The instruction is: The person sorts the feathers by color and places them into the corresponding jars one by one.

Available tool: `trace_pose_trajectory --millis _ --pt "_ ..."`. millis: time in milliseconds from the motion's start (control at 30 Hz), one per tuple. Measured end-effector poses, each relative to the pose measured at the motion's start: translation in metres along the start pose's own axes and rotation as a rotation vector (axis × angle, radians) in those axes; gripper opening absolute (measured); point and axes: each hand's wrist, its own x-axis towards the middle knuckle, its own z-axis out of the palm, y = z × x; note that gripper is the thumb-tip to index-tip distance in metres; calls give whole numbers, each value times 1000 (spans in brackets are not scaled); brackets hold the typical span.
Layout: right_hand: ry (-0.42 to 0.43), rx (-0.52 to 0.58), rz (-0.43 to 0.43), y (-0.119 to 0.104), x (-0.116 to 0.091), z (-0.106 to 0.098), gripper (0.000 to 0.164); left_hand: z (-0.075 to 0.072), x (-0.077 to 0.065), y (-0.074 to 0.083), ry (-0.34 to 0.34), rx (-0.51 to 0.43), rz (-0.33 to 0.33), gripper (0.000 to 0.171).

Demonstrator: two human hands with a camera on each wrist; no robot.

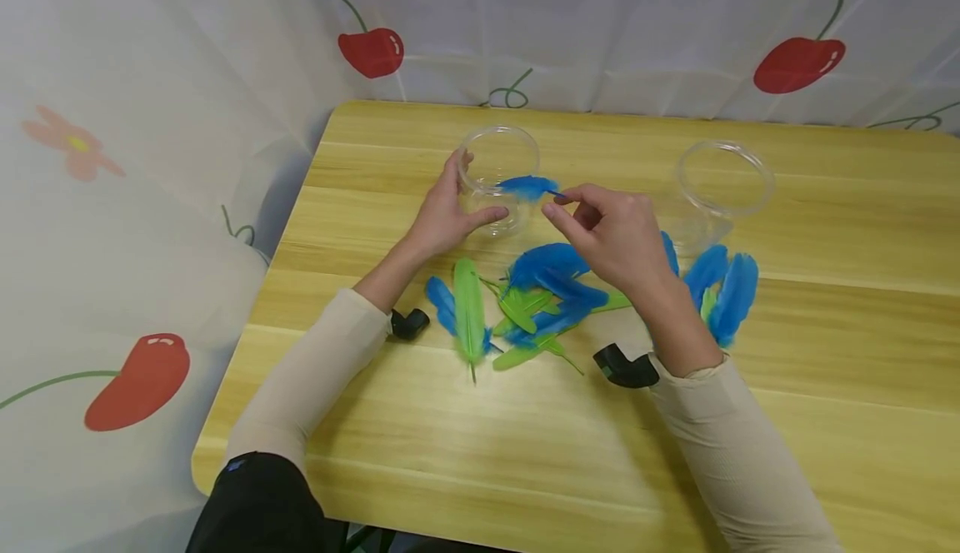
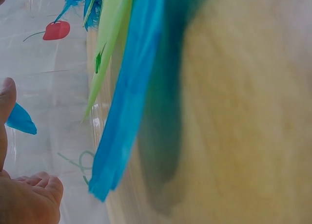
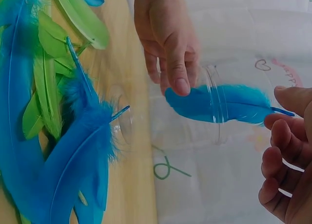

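Note:
My left hand (image 1: 450,211) grips a clear plastic cup (image 1: 517,146), thumb in front and fingers at the far side. In my right hand (image 1: 618,232), thumb and index finger pinch a blue feather (image 1: 528,187) by its quill. The right wrist view shows that feather (image 3: 243,102) lying across the cup's rim (image 3: 217,131), its broad tip next to the left thumb (image 3: 178,70). Below both hands lies a loose pile of blue feathers (image 1: 551,266) and green feathers (image 1: 468,307). Close-up in the left wrist view, a blue feather (image 2: 126,102) from the pile overlaps green ones.
A second clear cup (image 1: 765,186) stands at the right, beyond my right hand. Several blue feathers (image 1: 735,295), with a green one among them, lie right of my right wrist. A cherry-printed white curtain (image 1: 585,28) hangs behind the wooden table (image 1: 840,353).

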Motion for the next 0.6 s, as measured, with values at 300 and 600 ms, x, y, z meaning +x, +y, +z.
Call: trace_pose_trajectory --millis 300,600 --pt "18 45 -54 2 8 6 24 1 0 -1 -9 -4 0 105" --pt "-11 32 -5 0 20 15 29 -2 -1 1 -12 15 -25 106"
